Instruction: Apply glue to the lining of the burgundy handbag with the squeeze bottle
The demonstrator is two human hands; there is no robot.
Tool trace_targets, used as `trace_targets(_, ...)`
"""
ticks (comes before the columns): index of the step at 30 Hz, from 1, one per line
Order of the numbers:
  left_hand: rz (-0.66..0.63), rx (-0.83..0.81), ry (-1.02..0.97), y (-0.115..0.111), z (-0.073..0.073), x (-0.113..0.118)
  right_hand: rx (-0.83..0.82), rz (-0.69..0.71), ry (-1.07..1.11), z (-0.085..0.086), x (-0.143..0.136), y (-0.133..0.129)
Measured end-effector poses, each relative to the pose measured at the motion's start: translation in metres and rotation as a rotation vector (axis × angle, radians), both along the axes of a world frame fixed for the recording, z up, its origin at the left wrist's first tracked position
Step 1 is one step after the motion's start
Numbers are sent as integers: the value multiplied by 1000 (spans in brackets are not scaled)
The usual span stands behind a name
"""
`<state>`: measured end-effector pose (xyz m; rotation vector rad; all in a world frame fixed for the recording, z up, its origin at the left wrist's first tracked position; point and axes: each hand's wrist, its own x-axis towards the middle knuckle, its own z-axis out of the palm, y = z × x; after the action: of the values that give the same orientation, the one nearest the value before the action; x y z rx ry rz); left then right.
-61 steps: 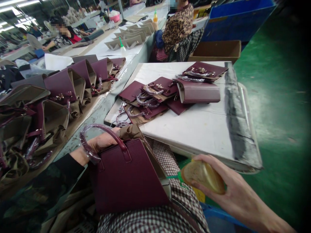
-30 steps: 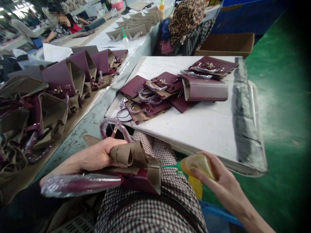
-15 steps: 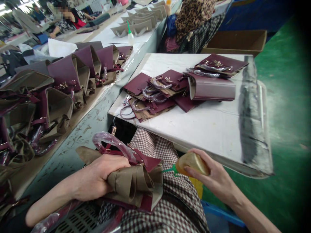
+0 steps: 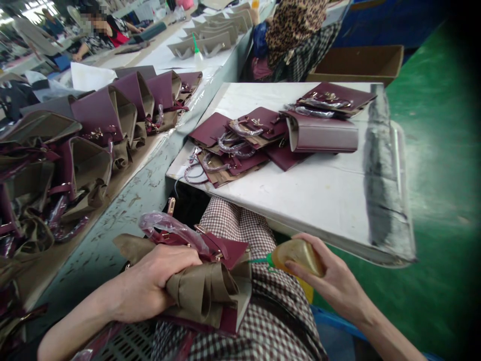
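Note:
On my lap lies an unfinished burgundy handbag (image 4: 235, 253) with a bunched olive-brown lining (image 4: 203, 288) and a plastic-wrapped handle (image 4: 173, 225). My left hand (image 4: 156, 281) is closed around the lining, pressing it together; its fingertips are hidden in the fabric. In my right hand (image 4: 323, 265) is a squeeze bottle (image 4: 296, 256) of amber liquid, tipped sideways. Its thin green nozzle (image 4: 259, 259) points left, at the open edge of the bag; whether the tip touches the material I cannot tell.
Several burgundy bag pieces (image 4: 259, 125) lie on the white table (image 4: 330, 185) ahead. More open bags (image 4: 105, 108) line the long bench at left. Another green-tipped bottle (image 4: 198, 57) stands farther back. A cardboard box (image 4: 356, 62) sits beyond the table, and a person (image 4: 101, 30) works at upper left.
The view has shifted slightly. Both hands keep their grip on the lining and the bottle, and the nozzle stays at the bag's edge.

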<state>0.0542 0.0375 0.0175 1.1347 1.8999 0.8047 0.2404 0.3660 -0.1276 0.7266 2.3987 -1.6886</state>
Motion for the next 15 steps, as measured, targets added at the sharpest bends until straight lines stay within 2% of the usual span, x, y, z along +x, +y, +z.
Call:
trace_targets(3, -9, -3, -7, -4, -1, 8, -54, 30, -38, 3, 4, 1)
trace_targets(9, 4, -47, -31, -17, -4, 28, -26, -65, -82, 9, 13, 4)
trace_targets(15, 31, -76, -68, -30, -10, 43, -16, 15, -88, 23, 6, -13)
